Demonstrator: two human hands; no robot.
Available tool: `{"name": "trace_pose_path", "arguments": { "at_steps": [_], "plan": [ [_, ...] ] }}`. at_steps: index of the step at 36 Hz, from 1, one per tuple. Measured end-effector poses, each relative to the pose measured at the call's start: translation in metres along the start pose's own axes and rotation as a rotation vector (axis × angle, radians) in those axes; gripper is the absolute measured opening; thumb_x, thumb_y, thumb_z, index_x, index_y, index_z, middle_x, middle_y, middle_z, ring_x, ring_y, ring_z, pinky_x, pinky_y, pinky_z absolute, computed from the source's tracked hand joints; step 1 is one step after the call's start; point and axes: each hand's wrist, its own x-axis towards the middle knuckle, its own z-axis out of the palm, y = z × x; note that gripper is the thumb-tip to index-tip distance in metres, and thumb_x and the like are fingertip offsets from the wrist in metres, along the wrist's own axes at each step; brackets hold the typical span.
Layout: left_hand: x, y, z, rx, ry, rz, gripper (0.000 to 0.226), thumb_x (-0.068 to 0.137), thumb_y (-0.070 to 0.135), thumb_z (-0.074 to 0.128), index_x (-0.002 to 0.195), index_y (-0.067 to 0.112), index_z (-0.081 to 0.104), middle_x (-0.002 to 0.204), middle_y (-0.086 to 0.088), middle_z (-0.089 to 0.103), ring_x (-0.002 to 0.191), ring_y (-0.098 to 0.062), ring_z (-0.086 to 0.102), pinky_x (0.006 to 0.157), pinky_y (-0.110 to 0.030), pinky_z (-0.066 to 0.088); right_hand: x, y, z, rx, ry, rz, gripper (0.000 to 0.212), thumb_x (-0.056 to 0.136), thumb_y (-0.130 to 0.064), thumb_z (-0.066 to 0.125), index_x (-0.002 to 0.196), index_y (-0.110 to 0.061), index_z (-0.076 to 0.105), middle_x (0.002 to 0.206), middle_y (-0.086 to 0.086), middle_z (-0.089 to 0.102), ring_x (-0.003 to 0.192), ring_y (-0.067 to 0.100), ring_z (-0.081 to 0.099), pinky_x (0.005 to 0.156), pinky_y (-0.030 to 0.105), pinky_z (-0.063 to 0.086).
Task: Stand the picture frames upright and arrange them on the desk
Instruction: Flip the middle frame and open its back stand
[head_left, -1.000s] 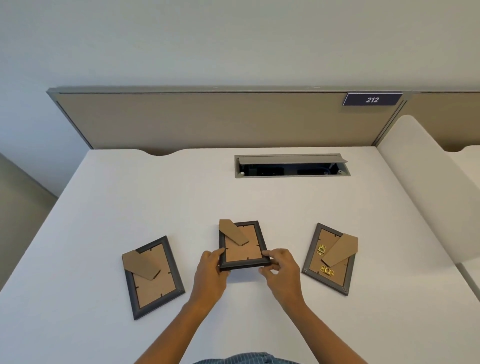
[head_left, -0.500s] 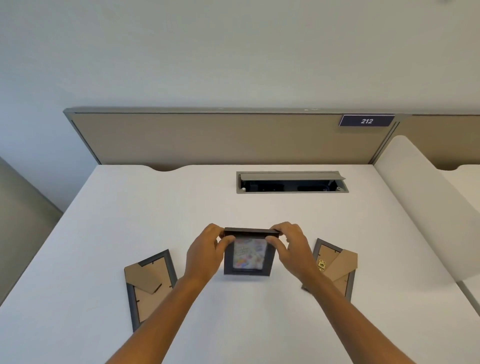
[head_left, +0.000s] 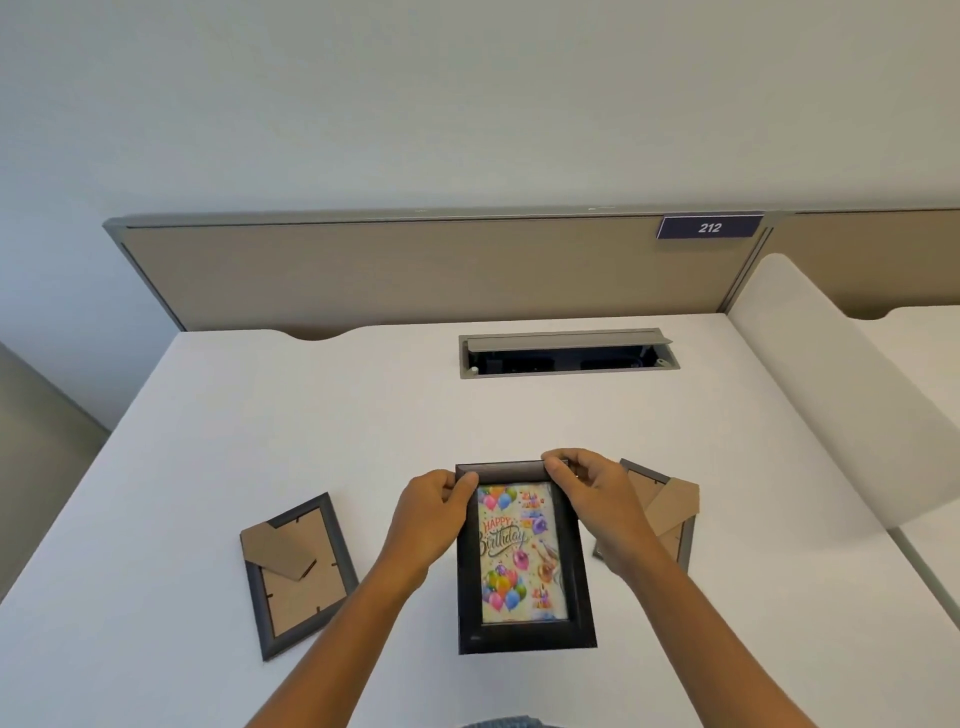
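Facing viewer, portrait: middle frame (head_left: 524, 558)

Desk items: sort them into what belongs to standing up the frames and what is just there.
Part of the job:
- birthday picture frame, held at its top corners by the left hand and right hand
- face-down frame on the left
- face-down frame on the right
- desk

Just there:
- open cable tray
- 212 number plate
- partition panel

head view: one wide-angle camera, worn on the person's head | looks forward and down from the near edge of the white rectangular desk (head_left: 322, 415) | close above it | beige partition panel (head_left: 395, 270) beyond its far edge
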Motion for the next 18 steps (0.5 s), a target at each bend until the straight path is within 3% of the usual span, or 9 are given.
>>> {"name": "trace_pose_path", "arguments": {
  "at_steps": [3, 10, 15, 18],
  "plan": [
    [-0.003, 0.001, 0.000, -0.012, -0.004, -0.011, 0.042, 0.104, 0.047, 0.054, 0.096, 0.009, 0.069, 0.088, -0.001, 0.075, 0.078, -0.014, 0.070, 0.067, -0.020, 0.052, -0.004, -0.001, -0.004, 0.079, 0.003, 0.019, 0.020, 0.103, -0.036, 0.071, 0.113, -0.020, 0.079, 0.103, 0.003, 0.084, 0.103, 0.024, 0.078, 0.075, 0.026, 0.059],
    [-0.010, 0.005, 0.001, -0.031, 0.004, 0.004, 0.048, 0.103, 0.046, 0.055, 0.098, 0.000, 0.070, 0.088, -0.009, 0.075, 0.086, -0.027, 0.074, 0.067, -0.023, 0.052, -0.011, -0.003, -0.009, 0.089, 0.008, 0.019, 0.021, 0.103, -0.036, 0.071, 0.112, -0.020, 0.080, 0.101, 0.003, 0.084, 0.103, 0.027, 0.079, 0.077, 0.029, 0.061],
    [-0.017, 0.013, -0.001, -0.051, -0.023, 0.002, 0.038, 0.101, 0.048, 0.057, 0.096, 0.012, 0.067, 0.091, 0.001, 0.076, 0.082, -0.016, 0.074, 0.068, -0.017, 0.054, -0.017, -0.006, -0.011, 0.102, 0.012, 0.016, 0.023, 0.103, -0.037, 0.070, 0.114, -0.018, 0.077, 0.100, 0.001, 0.084, 0.098, 0.021, 0.081, 0.066, 0.019, 0.060],
    [-0.023, 0.018, -0.001, -0.101, -0.035, 0.040, 0.024, 0.099, 0.045, 0.063, 0.097, 0.022, 0.064, 0.091, 0.009, 0.076, 0.081, -0.008, 0.074, 0.064, -0.012, 0.055, -0.021, -0.005, -0.012, 0.095, 0.018, -0.039, 0.017, 0.104, -0.034, 0.069, 0.115, -0.023, 0.076, 0.106, 0.001, 0.082, 0.103, 0.021, 0.080, 0.074, 0.023, 0.065]
  ]
}}
